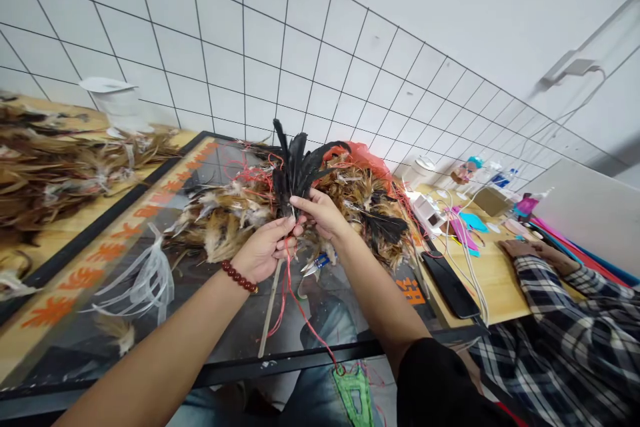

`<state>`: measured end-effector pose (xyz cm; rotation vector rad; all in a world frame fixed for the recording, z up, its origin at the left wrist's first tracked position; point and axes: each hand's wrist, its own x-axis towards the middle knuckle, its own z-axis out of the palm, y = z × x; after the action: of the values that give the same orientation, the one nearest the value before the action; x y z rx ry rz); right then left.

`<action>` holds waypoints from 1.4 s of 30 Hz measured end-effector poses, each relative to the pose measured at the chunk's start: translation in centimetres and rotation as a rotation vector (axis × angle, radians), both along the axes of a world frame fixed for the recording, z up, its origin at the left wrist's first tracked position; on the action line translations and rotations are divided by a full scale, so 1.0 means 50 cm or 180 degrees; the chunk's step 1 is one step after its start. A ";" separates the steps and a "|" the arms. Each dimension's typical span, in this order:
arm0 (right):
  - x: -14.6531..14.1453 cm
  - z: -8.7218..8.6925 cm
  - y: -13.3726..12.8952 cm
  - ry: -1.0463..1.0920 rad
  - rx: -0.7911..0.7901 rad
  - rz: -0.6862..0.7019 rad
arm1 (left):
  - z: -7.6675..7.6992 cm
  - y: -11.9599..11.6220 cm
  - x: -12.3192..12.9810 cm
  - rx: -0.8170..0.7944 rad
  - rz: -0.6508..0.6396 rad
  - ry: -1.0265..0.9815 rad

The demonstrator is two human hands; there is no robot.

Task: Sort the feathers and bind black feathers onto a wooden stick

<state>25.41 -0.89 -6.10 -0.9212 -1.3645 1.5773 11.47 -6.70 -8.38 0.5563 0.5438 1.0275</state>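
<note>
My left hand, with a dark red bead bracelet above it, is closed around a thin pale stick at its upper end. A fan of black feathers rises upright from the top of the stick. My right hand pinches the base of these feathers, close beside the left fingers. Red string hangs from the grip down to a green frame-shaped piece below the table edge. Small blue-handled scissors lie just behind the hands. The exact joint between feathers and stick is hidden by my fingers.
Brown feather heaps and a red plastic bag lie behind my hands. White ribbons are at left, with more feathers beyond. A phone and cables lie right. Another person's plaid sleeve rests there. A wire grid stands behind.
</note>
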 end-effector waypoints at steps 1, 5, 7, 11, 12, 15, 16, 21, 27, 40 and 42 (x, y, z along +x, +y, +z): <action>-0.002 0.005 -0.002 -0.0060 0.0096 -0.0034 | 0.002 -0.001 0.000 0.0002 0.0038 0.0046; -0.004 0.039 -0.007 -0.0365 0.0259 0.0264 | 0.012 -0.004 0.000 -0.0026 0.0085 0.0190; -0.004 0.055 -0.005 -0.0501 0.0331 0.0259 | 0.014 -0.006 0.001 0.0014 0.0076 0.0262; -0.007 0.071 0.004 -0.0615 0.0454 -0.0322 | 0.013 -0.008 0.005 -0.0055 0.0222 0.0250; -0.007 0.072 0.006 -0.0564 0.0457 -0.0481 | 0.012 -0.007 0.005 -0.0141 0.0263 0.0200; 0.001 0.071 0.006 -0.0349 0.0338 -0.0706 | 0.012 -0.005 0.004 -0.0412 0.0348 0.0039; 0.004 0.069 0.005 -0.0303 0.0263 -0.0690 | 0.012 -0.005 0.004 -0.0463 0.0363 0.0000; 0.012 0.049 -0.008 -0.0291 0.0224 -0.0565 | 0.002 -0.003 0.005 -0.0342 0.0357 -0.0047; 0.002 0.024 -0.015 -0.0447 0.0478 -0.0315 | -0.004 -0.003 0.005 -0.0243 0.0389 0.0027; 0.031 0.009 -0.004 0.0102 0.0235 -0.0810 | -0.005 -0.001 0.010 -0.0388 0.0667 0.0019; 0.030 0.004 -0.007 0.0153 0.0184 -0.0766 | -0.006 -0.001 0.011 -0.0402 0.0725 0.0064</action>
<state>26.93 -1.23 -5.89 -0.9675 -1.2105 1.3624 12.05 -6.75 -8.66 0.3992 0.6964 1.1947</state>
